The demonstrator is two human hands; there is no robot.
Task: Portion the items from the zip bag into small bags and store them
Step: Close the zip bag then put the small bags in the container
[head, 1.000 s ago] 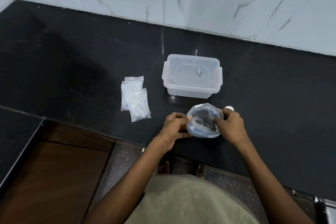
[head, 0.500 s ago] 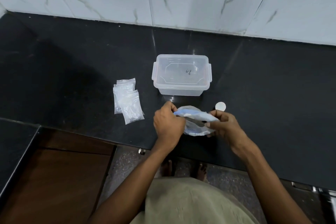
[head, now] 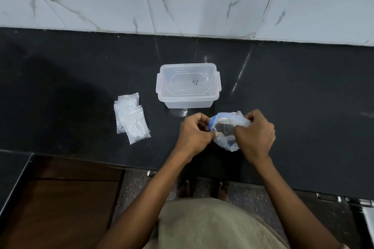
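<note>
Counter [head: 81, 79]: dark polished slab running left to right under a marbled tile wall; it bears everything named below

Clear box [head: 188, 85]: lidded, translucent, standing at the far side of the work area, just beyond the two hands and apart from them; a small dark mark shows on its lid

Small bags [head: 131, 118]: a loose overlapping pile of clear pouches lying flat, to the left of the box and well to the left of the hands; none looks filled yet, so by judgement portioning has not begun

Zip bag [head: 226, 127]: held between the hands just in front of the box, its blue closure strip on the left and far sides, its mouth parted and turned up toward the camera; the mouth's long axis runs roughly left to right, from one hand to the other; dark contents show inside, too indistinct to name

Left hand [head: 195, 132]: fingers curled, pinching the blue-edged rim on the bag's left side

Right hand [head: 256, 133]: fingers curled, pinching the rim on the bag's right side, the bag's body hanging below and between the hands

Governing relation: the small bags lie to the left, so the left hand is the nearer one to fetch a pouch while the right keeps the zip bag open; this is a judgement from the layout
</note>
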